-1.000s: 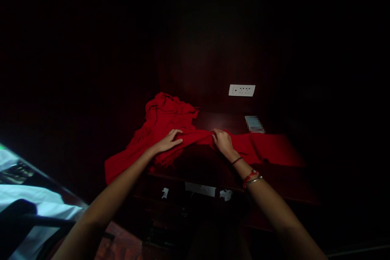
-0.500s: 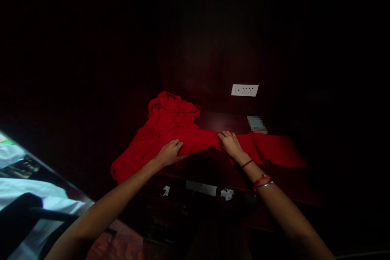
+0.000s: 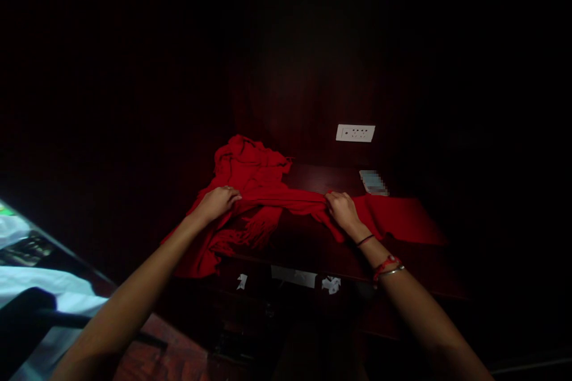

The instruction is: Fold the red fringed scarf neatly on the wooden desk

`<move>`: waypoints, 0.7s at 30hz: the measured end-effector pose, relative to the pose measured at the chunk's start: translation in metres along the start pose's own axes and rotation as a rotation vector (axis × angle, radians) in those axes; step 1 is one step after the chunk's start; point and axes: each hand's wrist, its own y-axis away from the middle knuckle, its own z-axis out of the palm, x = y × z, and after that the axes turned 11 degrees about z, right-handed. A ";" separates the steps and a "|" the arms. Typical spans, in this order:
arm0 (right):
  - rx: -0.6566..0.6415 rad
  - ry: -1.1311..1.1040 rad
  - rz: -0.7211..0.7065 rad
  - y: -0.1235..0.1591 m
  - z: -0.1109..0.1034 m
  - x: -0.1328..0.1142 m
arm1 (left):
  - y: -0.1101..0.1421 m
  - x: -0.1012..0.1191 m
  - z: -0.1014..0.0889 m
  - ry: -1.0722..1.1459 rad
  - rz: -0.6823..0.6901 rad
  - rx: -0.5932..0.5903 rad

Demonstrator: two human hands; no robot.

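A red fringed scarf (image 3: pixel 286 197) lies across the dark desk (image 3: pixel 304 238), gathered into a narrow band between my two hands. My left hand (image 3: pixel 220 199) is closed on the cloth at the left, beside a bunched heap of the red fabric. Tassels hang below the band near the desk's front edge. My right hand (image 3: pixel 343 208) grips the scarf further right, its fingers wrapped over the fold. Beyond it, a flat stretch of red cloth spreads to the right.
Behind the scarf at the right lies a phone-like flat object (image 3: pixel 374 183), blurred out. A white wall socket (image 3: pixel 356 133) is set in the dark back panel. Torn paper scraps (image 3: pixel 331 284) stick to the desk front. White cloth (image 3: pixel 44 286) shows at lower left.
My left hand has moved left and slightly up, drawing the cloth into a tighter band. Tassels now show below it. My right hand has barely shifted.
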 end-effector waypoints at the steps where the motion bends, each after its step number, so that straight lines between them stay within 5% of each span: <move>1: -0.010 0.000 0.019 0.001 0.001 0.002 | 0.003 -0.004 -0.002 0.001 -0.007 0.006; 5: -0.017 -0.012 0.046 0.004 0.006 0.007 | 0.014 -0.011 -0.006 -0.035 -0.121 -0.041; 9: -0.028 -0.012 0.027 0.001 0.007 0.003 | 0.012 0.022 0.003 0.079 -0.031 -0.203; 12: -0.018 -0.028 0.026 -0.002 0.006 -0.003 | -0.001 0.073 0.019 0.122 0.070 0.002; 16: 0.026 -0.064 0.023 -0.004 0.000 -0.007 | -0.029 0.135 0.040 0.126 0.089 0.132; 21: 0.067 -0.093 0.015 -0.002 -0.010 -0.006 | -0.063 0.166 0.048 0.110 0.008 0.140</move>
